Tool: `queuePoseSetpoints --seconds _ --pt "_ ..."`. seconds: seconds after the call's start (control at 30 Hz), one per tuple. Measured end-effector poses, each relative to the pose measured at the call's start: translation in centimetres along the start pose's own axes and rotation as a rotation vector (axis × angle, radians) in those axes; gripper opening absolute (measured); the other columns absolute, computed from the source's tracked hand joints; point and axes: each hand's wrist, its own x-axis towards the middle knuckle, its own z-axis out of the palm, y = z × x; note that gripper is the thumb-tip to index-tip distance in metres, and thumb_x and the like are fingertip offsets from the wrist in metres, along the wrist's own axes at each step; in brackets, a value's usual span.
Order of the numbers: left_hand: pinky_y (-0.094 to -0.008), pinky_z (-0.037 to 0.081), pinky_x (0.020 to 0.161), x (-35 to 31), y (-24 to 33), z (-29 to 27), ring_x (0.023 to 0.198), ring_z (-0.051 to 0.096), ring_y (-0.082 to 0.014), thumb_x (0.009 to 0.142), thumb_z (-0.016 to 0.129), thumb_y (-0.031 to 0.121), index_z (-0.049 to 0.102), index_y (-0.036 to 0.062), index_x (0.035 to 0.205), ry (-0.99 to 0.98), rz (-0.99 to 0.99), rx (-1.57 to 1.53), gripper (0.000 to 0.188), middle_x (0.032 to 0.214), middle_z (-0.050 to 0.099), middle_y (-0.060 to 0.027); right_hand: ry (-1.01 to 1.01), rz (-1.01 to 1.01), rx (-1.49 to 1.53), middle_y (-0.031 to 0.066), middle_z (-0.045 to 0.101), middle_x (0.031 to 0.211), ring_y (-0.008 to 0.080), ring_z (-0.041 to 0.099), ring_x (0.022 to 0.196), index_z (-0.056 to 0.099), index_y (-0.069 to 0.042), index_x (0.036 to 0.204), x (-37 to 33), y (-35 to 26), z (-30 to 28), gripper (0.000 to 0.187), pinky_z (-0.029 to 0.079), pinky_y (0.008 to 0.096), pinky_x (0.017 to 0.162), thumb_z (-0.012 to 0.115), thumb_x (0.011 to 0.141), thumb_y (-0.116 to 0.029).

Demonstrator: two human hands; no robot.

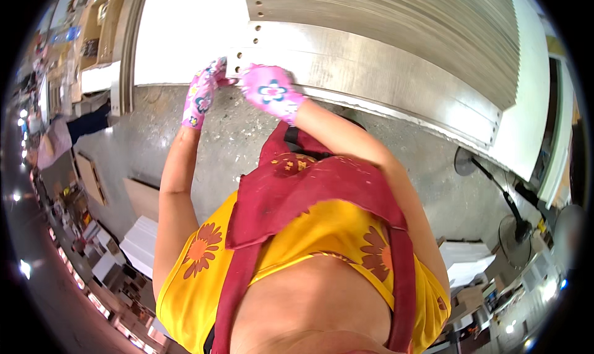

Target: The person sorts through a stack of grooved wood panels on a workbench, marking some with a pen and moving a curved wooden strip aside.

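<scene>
"Starting at our left fingers, where does the board point(365, 78) lie?"

"Its end with the round holes point(237, 69) is just right of our left hand point(207, 91). From there it runs flat along the white table point(185, 38), well past our right hand point(270, 91)."

"How do we think it will handle?"

"Stiff, we'd guess, and somewhat heavy for its length. The smooth grey face may slip under our gloves, and the corners beside our left fingers could chip."

"Where should we take hold?"

"By the long near edge, hands well spread. Both are at the left end, and most of the weight is probably out beyond our right fingers."

"And the fingers themselves?"

"On the left they're bent, with what looks like the thumb a little apart, close to the holed corner. We can't tell if they grip it. On the right we see the back of the glove at the near edge; the tips are hidden, so we can't tell how wide they are or what they hold."

"What's beyond those?"

"A stack point(396, 26) of similar boards, past our right fingers on the far side."
</scene>
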Motion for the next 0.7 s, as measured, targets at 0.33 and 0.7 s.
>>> queuePoseSetpoints --seconds 0.33,0.7 --pt "-0.0286 0.049 0.079 -1.0 -0.1 0.7 0.095 0.059 -0.0207 0.080 0.058 0.005 0.044 -0.0052 0.122 0.018 -0.016 -0.115 0.046 0.108 0.058 -0.0123 0.785 0.718 0.034 0.0055 0.059 0.086 0.0163 0.056 0.078 0.061 -0.004 0.093 -24.7 13.6 -12.1 0.016 0.047 0.0283 0.068 0.052 0.082 -0.012" --pt "-0.0245 0.046 0.079 -0.9 1.3 0.7 0.090 0.059 -0.0131 0.078 0.062 0.007 0.051 0.0002 0.118 0.022 -0.003 0.041 0.042 0.101 0.062 -0.0045 1.129 1.310 0.439 0.0051 0.063 0.088 0.0140 0.058 0.079 0.063 -0.001 0.097 -48.5 29.9 -20.2 0.022 0.045 0.0264 0.068 0.063 0.079 -0.015"
